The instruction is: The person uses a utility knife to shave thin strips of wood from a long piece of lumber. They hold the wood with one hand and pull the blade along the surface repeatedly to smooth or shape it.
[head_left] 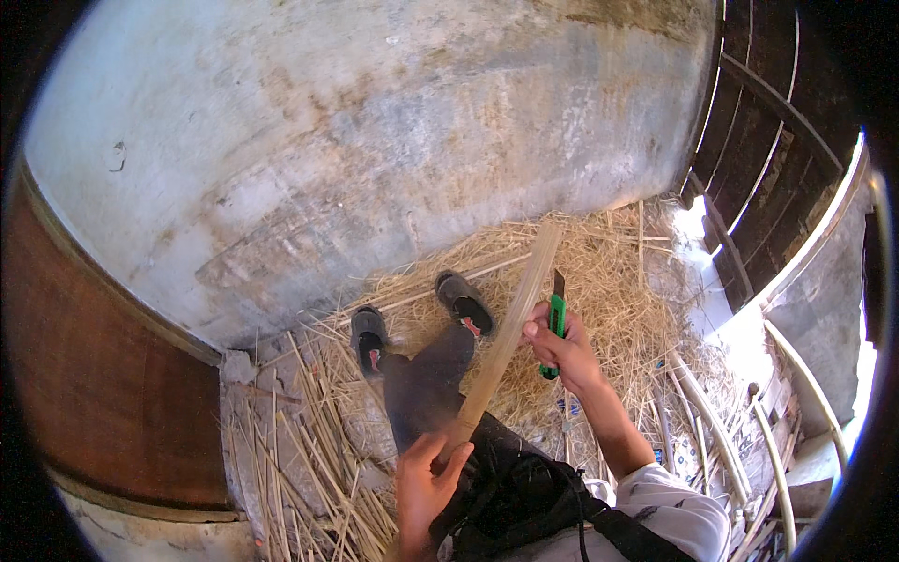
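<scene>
Wall: I see the wall filling the upper view, pale and stained with brown and grey.
Right side: dark planks stand there, light showing through the gaps.
Left side: I have a reddish-brown panel in a frame.
Floor: straw lies heaped below the wall; thin strips lie at lower left, roughly lengthwise, some crossing.
Legs: dark trousers, ending in two dark shoes among the straw.
Slat: the long, pale slat is held up over the straw, slanting from the left hand toward the wall, its far end leaning right.
Left hand: my view shows the left hand pinching the slat's near end between thumb and fingers.
Right hand: the right hand is curled round the green knife, just beside the slat's right edge; I cannot tell whether the thumb touches it.
Blade: the dark blade is out, pointing toward the wall.
</scene>
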`<state>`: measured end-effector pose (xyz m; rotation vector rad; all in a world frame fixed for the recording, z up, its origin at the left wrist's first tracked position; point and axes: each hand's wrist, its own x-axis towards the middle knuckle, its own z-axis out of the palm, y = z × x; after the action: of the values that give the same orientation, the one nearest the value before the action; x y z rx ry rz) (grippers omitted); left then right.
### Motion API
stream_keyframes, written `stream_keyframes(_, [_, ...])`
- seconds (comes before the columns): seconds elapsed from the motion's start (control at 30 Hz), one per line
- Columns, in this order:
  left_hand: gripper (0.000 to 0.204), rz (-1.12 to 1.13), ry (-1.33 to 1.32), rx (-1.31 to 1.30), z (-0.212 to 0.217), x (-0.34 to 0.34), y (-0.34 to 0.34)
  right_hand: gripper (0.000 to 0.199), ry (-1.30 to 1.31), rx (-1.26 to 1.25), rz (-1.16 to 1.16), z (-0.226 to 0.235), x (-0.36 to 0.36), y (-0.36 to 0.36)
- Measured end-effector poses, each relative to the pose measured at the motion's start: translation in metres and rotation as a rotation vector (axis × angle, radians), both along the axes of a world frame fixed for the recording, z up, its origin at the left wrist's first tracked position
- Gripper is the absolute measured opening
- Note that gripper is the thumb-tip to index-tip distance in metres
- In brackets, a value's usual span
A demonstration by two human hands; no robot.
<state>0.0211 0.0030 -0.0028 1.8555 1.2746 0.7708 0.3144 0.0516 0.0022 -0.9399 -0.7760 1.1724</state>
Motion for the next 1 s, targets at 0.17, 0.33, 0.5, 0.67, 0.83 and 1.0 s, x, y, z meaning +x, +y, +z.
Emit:
stream_keyframes(0.17, [0.033,-0.081,-0.109,0.021,-0.004,0.010,0.003,0.018,0.032,0.013,-0.018,-0.007,0.006,0.000])
stream_keyframes(0.33, [0.039,-0.136,-0.120,-0.005,-0.009,0.009,0.009,0.020,0.024,0.034,-0.048,-0.005,0.006,-0.001])
stream_keyframes(0.5, [0.039,-0.156,-0.176,-0.043,-0.012,0.005,0.011,0.018,0.007,0.069,-0.026,-0.004,0.006,-0.002])
stream_keyframes(0.67, [0.039,-0.143,-0.201,-0.132,-0.010,0.000,0.003,0.014,-0.020,0.079,-0.011,0.003,0.001,-0.004])
stream_keyframes(0.83, [0.036,-0.155,-0.232,-0.203,-0.008,-0.006,-0.001,0.016,-0.072,0.079,0.019,0.006,-0.004,-0.009])
stream_keyframes(1.0, [0.030,-0.098,-0.136,-0.143,0.006,-0.006,-0.001,0.024,-0.364,0.123,0.025,0.005,-0.010,-0.021])
